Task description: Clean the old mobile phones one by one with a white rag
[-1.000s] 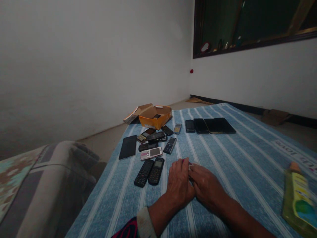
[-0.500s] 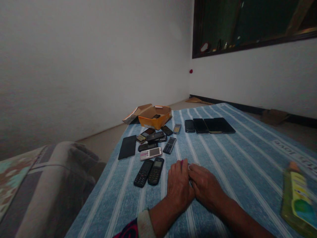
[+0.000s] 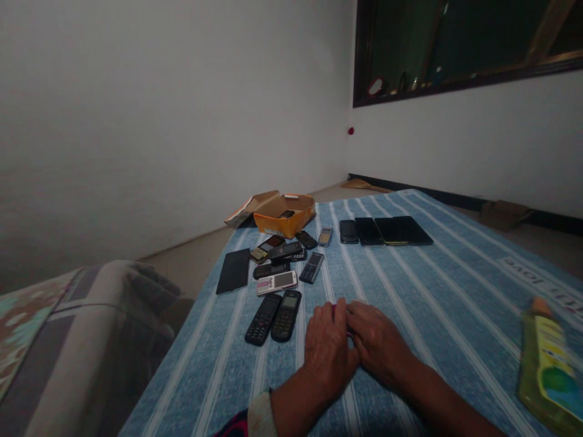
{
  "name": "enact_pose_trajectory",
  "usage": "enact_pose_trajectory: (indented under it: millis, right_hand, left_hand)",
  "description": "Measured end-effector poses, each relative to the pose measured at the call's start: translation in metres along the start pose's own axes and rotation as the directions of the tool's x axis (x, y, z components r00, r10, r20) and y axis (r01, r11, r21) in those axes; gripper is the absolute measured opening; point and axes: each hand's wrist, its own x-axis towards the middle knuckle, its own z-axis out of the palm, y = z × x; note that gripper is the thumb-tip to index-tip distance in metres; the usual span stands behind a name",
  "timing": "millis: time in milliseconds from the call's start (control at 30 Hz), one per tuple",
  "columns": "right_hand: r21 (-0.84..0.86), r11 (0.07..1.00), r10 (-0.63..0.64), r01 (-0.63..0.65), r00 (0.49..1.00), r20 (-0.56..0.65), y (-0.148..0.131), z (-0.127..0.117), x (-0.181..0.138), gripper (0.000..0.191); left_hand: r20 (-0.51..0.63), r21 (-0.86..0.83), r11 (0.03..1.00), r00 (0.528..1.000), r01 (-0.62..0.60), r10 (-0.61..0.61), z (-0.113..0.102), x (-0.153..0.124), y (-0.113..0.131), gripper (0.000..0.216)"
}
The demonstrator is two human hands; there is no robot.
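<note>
Side by side and touching, my left hand point(image 3: 325, 349) and my right hand point(image 3: 378, 340) rest low over the striped blue cloth. Both are closed, fingers curled around something mostly hidden, of which only a small magenta bit shows between them. Just left of my left hand lie two black keypad phones, one with a grey screen point(image 3: 286, 317) and one darker point(image 3: 263, 320). Beyond them are a white and pink phone point(image 3: 277, 283), a dark keypad phone point(image 3: 312, 267) and several more in a loose pile point(image 3: 286, 250).
An open orange cardboard box point(image 3: 285, 227) with a phone inside stands at the far end. A black tablet point(image 3: 233, 271) lies on the left. Several dark-screened devices point(image 3: 370, 231) line up at the back right. A bottle of yellow-green liquid point(image 3: 544, 370) is near the right edge.
Both hands have shifted very slightly down, still together and closed. The phones, box and bottle stay where they were.
</note>
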Motion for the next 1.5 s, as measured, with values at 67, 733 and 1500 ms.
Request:
enact_pose_trajectory:
  millis: [67, 733, 1500]
  right_hand:
    - [0.0, 1.0, -0.003, 0.003, 1.0, 0.008, 0.0, 0.0, 0.0, 0.031]
    - [-0.032, 0.999, -0.04, 0.04, 0.999, -0.014, 0.002, 0.001, -0.004, 0.031]
    - [-0.155, 0.988, -0.037, 0.017, 0.991, -0.127, 0.016, 0.002, -0.005, 0.034]
  left_hand:
    - [0.019, -0.013, 1.0, 1.0, -0.009, 0.009, -0.002, 0.0, -0.001, 0.059]
    - [0.134, -0.258, 0.939, 0.954, -0.228, 0.268, -0.012, 0.024, -0.041, 0.052]
    - [-0.109, -0.183, 0.98, 0.992, -0.081, 0.062, 0.006, 0.021, -0.032, 0.053]
